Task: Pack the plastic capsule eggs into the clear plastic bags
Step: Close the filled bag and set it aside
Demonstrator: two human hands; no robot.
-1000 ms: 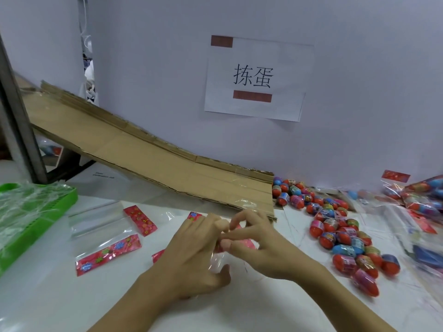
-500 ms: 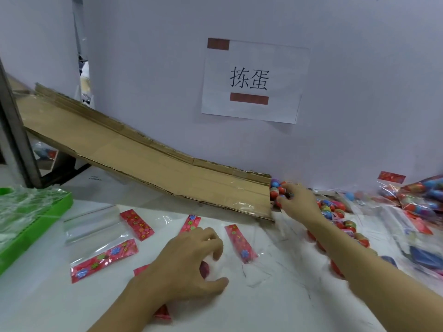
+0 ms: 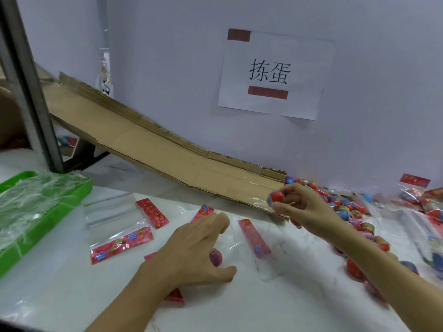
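My right hand point(image 3: 302, 204) is raised near the low end of the cardboard ramp, fingers closed on a red and blue capsule egg point(image 3: 276, 196). A heap of several more capsule eggs point(image 3: 345, 207) lies on the white table behind and to the right of it. My left hand point(image 3: 194, 250) rests palm down on a clear plastic bag point(image 3: 242, 245) with a red flowered header strip point(image 3: 254, 238); a small reddish piece point(image 3: 215, 257) shows under its fingers. Other flat clear bags with red headers point(image 3: 119, 226) lie to the left.
A cardboard ramp point(image 3: 153, 149) slopes down from the left along the wall, under a paper sign point(image 3: 275, 73). A green tray point(image 3: 36, 212) holding crumpled clear plastic sits at the left edge. Filled bags of eggs point(image 3: 429, 200) lie at the far right. A metal post point(image 3: 28, 92) stands at left.
My hands separated over the bag. The right hand reached to the egg heap by the ramp's end, then lifted back towards me with an egg. The left hand stayed pressed on the bag.
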